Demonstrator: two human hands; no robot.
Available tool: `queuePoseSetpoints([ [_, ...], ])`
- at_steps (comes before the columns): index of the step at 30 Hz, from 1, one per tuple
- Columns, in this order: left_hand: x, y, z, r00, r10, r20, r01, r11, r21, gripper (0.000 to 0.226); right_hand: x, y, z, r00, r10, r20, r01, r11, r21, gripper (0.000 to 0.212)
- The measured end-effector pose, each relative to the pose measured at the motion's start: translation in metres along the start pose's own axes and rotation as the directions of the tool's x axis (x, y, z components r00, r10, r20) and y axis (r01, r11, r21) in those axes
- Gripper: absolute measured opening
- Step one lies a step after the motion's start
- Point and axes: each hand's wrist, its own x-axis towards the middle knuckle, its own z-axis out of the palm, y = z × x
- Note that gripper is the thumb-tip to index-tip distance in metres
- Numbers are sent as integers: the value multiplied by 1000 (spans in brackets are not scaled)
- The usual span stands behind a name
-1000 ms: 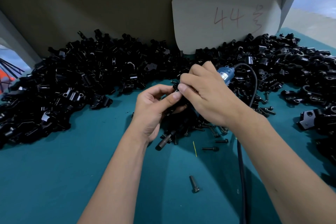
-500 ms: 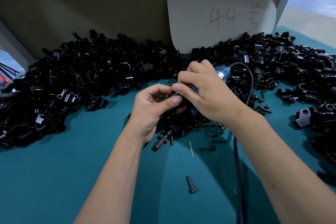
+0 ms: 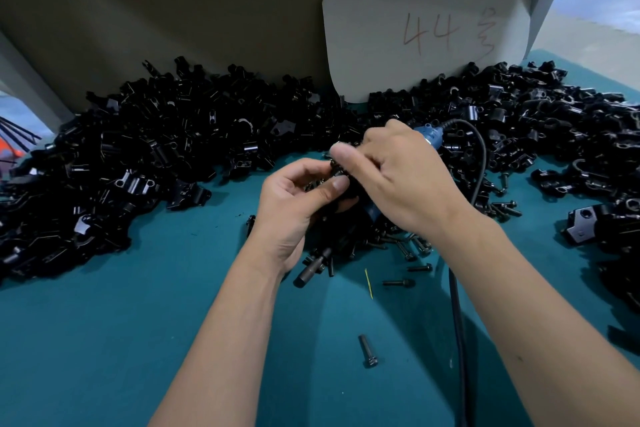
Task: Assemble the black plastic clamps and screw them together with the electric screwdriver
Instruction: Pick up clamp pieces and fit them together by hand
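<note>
Your left hand (image 3: 292, 208) is curled round a small black plastic clamp (image 3: 341, 180), thumb pressed on its near face, fingers wrapped behind. Most of the part is hidden by both hands.

Your right hand (image 3: 398, 180) meets it from the right: index finger and thumb pinch at the top of the same clamp, while the rest of the hand wraps the blue-bodied electric screwdriver (image 3: 429, 135). Its blue rear end sticks out behind your knuckles, the dark metal bit end (image 3: 310, 272) pokes out below your left palm, low over the desk. The black power cord (image 3: 457, 322) loops from the rear end, then runs down past your right forearm.

Both hands are touching, above the teal desk (image 3: 104, 340) at centre.

Loose black plastic clamp parts form a big heap (image 3: 156, 156) along the back, left to right. Black screws (image 3: 412, 250) are scattered under and right of your hands; one single black screw (image 3: 367, 350) lies apart, nearer you. A grey card marked "44" in red (image 3: 426, 28) leans against the back wall.
</note>
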Motion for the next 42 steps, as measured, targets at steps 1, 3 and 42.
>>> queuePoseSetpoints([
  [1,0,1,1,1000,-7,-18,6,1000,-23,13,-1,3,-1,1000,1,-25,0,999,33,54],
  [3,0,3,0,999,-24,-36,21,997,-77,9,-2,11,-3,1000,6,-15,-5,997,80,40],
  [42,4,-5,13,991,13,-130,20,969,246,29,0,-14,8,995,1,104,4,999,-43,23],
])
